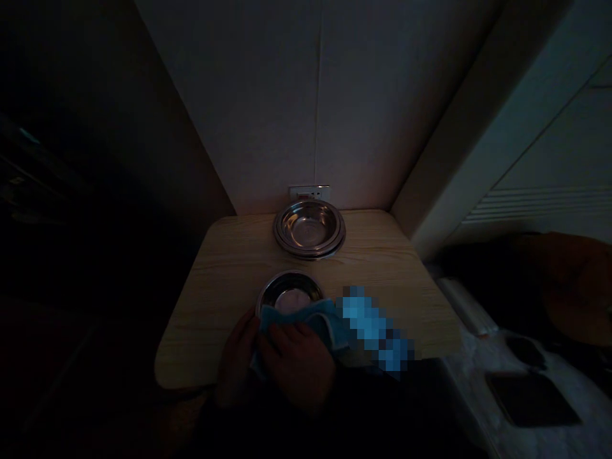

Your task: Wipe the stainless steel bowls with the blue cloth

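A shiny metal bowl (289,278) sits upright near the front of the small wooden table. At its left rim, my left hand (238,357) is closed, with its fingers against the edge; the thumb is hard to see in the dark. A blue cloth (338,325) drapes over the bowl's near side and hangs past it on the right. Closed over the cloth, my right hand (299,366) presses it against the near rim. Cloth and fingers hide the front of the bowl.
Several nested metal bowls (310,245) stand at the table's back edge, below a wall socket (315,191). Right of the cloth lies a pixelated blue object (370,325). A dark flat rectangular object (533,400) rests on a pale surface at lower right. The room is dim.
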A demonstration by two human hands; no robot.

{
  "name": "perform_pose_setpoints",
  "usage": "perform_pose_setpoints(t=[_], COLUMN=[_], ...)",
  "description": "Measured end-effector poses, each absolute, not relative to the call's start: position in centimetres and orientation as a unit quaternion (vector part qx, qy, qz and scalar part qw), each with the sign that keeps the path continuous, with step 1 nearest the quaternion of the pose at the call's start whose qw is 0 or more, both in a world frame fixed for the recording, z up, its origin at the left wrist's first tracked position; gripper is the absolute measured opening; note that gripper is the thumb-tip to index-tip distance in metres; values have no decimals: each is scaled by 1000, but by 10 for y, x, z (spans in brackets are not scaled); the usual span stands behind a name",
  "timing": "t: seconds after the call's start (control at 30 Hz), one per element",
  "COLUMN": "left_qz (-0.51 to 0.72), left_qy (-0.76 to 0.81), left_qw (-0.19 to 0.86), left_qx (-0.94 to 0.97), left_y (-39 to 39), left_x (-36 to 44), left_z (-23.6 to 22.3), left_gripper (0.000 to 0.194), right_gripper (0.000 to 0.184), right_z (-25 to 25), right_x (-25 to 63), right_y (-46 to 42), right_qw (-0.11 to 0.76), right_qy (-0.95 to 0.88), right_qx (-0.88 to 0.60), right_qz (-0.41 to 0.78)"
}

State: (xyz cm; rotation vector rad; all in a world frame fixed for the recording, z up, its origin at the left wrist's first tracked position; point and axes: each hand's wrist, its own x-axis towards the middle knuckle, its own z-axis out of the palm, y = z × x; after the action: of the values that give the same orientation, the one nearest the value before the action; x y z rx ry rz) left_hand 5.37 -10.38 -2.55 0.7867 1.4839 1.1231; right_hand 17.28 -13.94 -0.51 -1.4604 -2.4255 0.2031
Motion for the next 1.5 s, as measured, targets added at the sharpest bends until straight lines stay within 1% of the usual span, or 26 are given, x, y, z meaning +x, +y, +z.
perform_pose_setpoints(t=[0.17,0.23,0.33,0.43,0.47,0.53,0.67,0.8,0.9,1.0,1.1,1.3,1.43,1.5], left_qz=[453,456,446,442,444,440,414,445,426,422,424,382,362,366], left_qy=[595,591,620,652,658,667,660,627,649,661,661,678,683,681], left_qw=[610,616,574,517,508,503,539,577,550,518,507,510,469,470], left_qx=[262,252,294,336,334,329,319,275,308,342,356,366,427,426], left_y=[-108,-108,-106,-105,-105,-105,-107,-107,-107,-107,-107,-106,-108,-110], left_x=[60,64,64,58,56,52,55,61,59,53,49,58,59,57], left_z=[-27,-27,-27,-28,-29,-28,-25,-22,-24,-26,-26,-20,-19,-18], left_gripper=[42,45,36,22,20,23,41,47,47,42,36,46,47,47], right_gripper=[21,21,22,25,26,26,23,22,23,25,26,24,23,23], right_z=[-6,-4,-6,-14,-16,-18,-16,-12,-16,-22,-25,-22,-25,-26], right_x=[201,208,199,177,172,170,195,213,197,174,170,203,188,170], right_y=[-152,-154,-150,-144,-143,-144,-154,-160,-155,-149,-148,-156,-155,-150], right_qw=[155,149,150,174,183,192,190,193,196,211,226,241,249,249], right_qy=[-869,-870,-859,-841,-838,-839,-858,-867,-858,-841,-835,-861,-837,-816], right_qx=[-466,-466,-485,-508,-510,-506,-475,-458,-472,-496,-500,-448,-488,-522], right_qz=[59,60,63,61,60,58,49,46,57,51,36,19,1,0])
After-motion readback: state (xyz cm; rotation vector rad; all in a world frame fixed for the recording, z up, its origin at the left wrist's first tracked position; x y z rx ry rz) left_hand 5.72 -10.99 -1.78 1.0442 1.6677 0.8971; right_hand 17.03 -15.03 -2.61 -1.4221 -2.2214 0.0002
